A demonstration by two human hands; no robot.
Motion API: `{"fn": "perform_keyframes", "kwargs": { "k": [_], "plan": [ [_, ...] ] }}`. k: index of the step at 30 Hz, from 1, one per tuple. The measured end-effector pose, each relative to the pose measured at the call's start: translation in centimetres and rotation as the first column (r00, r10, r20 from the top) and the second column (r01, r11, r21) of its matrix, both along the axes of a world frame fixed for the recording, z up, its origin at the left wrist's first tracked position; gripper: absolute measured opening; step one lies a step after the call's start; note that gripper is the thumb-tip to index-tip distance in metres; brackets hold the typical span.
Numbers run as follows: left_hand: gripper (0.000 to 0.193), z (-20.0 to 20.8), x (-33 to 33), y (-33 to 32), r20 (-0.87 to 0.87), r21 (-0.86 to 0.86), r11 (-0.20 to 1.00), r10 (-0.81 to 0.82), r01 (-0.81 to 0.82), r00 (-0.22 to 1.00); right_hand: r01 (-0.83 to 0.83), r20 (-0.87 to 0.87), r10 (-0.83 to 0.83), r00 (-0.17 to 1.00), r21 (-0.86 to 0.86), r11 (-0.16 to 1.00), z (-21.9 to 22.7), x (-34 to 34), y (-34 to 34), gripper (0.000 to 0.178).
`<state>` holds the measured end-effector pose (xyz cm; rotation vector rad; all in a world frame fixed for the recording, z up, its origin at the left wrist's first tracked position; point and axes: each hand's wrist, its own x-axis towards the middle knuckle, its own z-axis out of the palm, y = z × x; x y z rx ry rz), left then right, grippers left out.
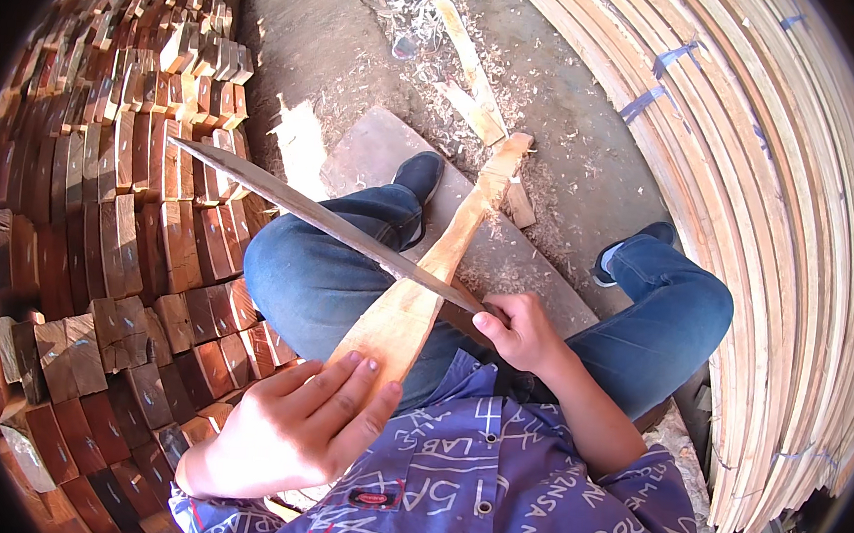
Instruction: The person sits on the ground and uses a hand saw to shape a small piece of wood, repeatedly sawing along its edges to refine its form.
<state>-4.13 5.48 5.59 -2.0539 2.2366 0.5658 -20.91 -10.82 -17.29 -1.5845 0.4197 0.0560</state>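
Note:
A pale wooden piece (383,335), broad at my end and narrowing to a neck, slants across my lap. My left hand (302,421) holds its broad end, fingers laid along the top face; the very end is hidden beneath the hand. A long, tapering, file-like metal tool (303,203) lies across the wood's middle, its pointed end out to the left. My right hand (521,335) is closed around the tool's near end, hiding the handle. The wood's far end (510,153) reaches down past my feet, close to loose offcuts.
Stacked wooden blocks (141,247) rise on the left. Long curving boards (749,190), tied with blue strips, fill the right. A flat slab (371,149) lies under my left foot. Shavings and wood strips (471,57) litter the floor ahead. My bent knees flank the wood.

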Motion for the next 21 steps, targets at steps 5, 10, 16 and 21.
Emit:
{"fn": "perform_keyframes", "kwargs": {
  "k": [5,10,16,21],
  "plan": [
    [0.034,0.3,0.7,-0.6,0.007,0.004,1.0,0.006,-0.006,1.0,0.012,-0.033,-0.013,0.999,-0.021,1.0,2.6,1.3,0.4,0.052],
    [0.033,-0.1,0.2,-0.3,0.035,-0.027,0.998,-0.056,0.057,0.998,-0.011,-0.055,0.011,0.998,0.013,1.0,4.5,-0.1,-0.3,0.055],
    [0.032,0.0,0.2,-0.8,0.0,-0.019,1.0,-0.021,0.021,1.0,-0.057,-0.137,0.048,0.989,-0.064,0.996,1.3,-1.2,-0.6,0.056],
    [0.032,-0.4,-0.7,-0.4,0.006,-0.041,0.999,-0.022,0.022,1.0,0.006,0.009,-0.007,1.0,0.01,1.0,4.1,0.4,0.5,0.055]
  ]
}}
